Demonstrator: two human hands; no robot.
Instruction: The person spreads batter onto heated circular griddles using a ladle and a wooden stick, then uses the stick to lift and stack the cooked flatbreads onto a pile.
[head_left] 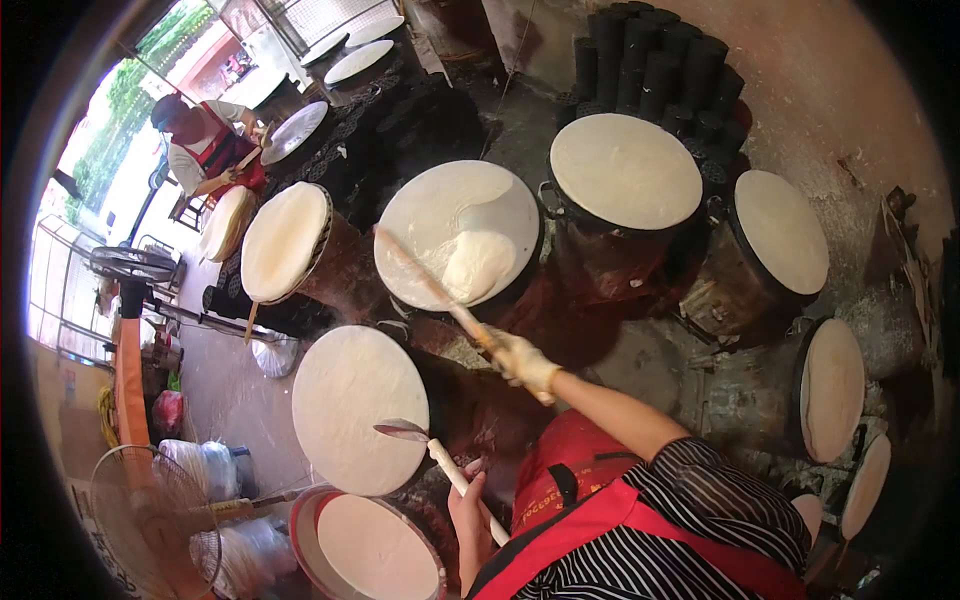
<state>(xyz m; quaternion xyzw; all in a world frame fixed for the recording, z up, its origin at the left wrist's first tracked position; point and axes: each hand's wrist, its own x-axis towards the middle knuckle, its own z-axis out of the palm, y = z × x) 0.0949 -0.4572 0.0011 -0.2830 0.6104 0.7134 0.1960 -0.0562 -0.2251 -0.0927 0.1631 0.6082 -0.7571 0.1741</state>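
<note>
The right hand (522, 365), in a pale glove right of the frame's centre, has its fingers closed around a wooden stick (430, 284). The stick slants up and left across a round plate (415, 205) at upper centre, its far end over the plate's left part; whether it touches the surface cannot be told. A lump of white dough (480, 265) lies on that plate, right of the stick. At the lower centre, the bare left hand (470, 512) grips the pale handle of a trowel-like tool (448, 464), whose dark metal blade reaches over the right edge of a pale-topped disc (355, 400). More round tops stand on drums along the right side. Black cylinders (655, 75) are stacked at the upper right, and a co-worker (222, 145) in a red apron is at the upper left.
</note>
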